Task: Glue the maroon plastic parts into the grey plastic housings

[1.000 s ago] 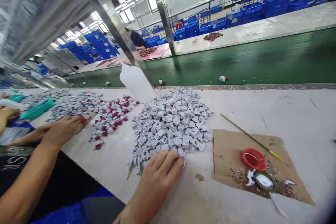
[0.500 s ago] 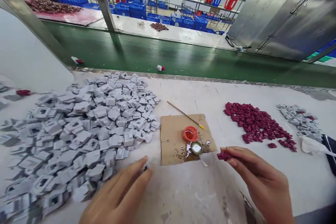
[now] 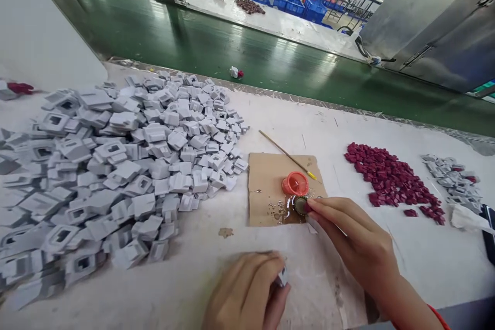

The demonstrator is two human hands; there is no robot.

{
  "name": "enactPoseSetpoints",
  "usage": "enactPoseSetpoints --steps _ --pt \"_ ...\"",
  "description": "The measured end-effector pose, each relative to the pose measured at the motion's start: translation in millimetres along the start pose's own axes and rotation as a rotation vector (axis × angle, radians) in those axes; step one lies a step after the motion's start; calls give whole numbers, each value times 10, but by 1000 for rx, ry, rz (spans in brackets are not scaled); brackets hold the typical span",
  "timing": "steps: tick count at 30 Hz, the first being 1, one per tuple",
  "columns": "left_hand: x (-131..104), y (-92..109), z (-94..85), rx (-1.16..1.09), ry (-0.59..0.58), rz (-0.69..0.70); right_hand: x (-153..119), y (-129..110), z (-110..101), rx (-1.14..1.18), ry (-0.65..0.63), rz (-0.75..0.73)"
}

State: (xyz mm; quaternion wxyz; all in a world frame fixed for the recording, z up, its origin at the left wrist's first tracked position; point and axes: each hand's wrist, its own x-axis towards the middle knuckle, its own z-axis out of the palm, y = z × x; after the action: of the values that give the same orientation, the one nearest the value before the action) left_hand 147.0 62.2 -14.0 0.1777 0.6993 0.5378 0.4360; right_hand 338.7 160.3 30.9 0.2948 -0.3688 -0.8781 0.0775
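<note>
The right hand [image 3: 353, 240], which was up off the table a moment ago, has moved to the small round cap [image 3: 299, 205] on the cardboard [image 3: 265, 185], fingertips pinched together there, while the left hand [image 3: 247, 291] now holds a grey plastic piece [image 3: 283, 276] in closed fingers.

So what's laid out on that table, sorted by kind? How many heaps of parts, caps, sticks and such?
Heaps of grey parts: 2, the big grey heap and the small grey heap
Heaps of dark red parts: 1, the red heap
Cardboard sheets: 1, the cardboard
Red caps: 1, the red cap
Thin sticks: 1, the stick
Total: 6
</note>
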Motion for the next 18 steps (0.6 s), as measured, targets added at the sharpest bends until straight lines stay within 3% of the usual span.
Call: enactPoseSetpoints --steps 5,8,11,14,18 --pt "-7 -47 -18 -69 -18 28 -23 -29 -19 -22 39 24" --pt "-10 -33 -25 -100 -17 13 -111 -165 -62 20 80 101" --pt "-13 -8 -23 -139 -16 -50 -263 -362 -70 176 19 177" --pt "-12 12 -22 -153 -23 -73 -412 -528 -5 294 -20 229" --pt "-9 33 -31 -130 -32 -95 -492 -617 140 381 32 300"
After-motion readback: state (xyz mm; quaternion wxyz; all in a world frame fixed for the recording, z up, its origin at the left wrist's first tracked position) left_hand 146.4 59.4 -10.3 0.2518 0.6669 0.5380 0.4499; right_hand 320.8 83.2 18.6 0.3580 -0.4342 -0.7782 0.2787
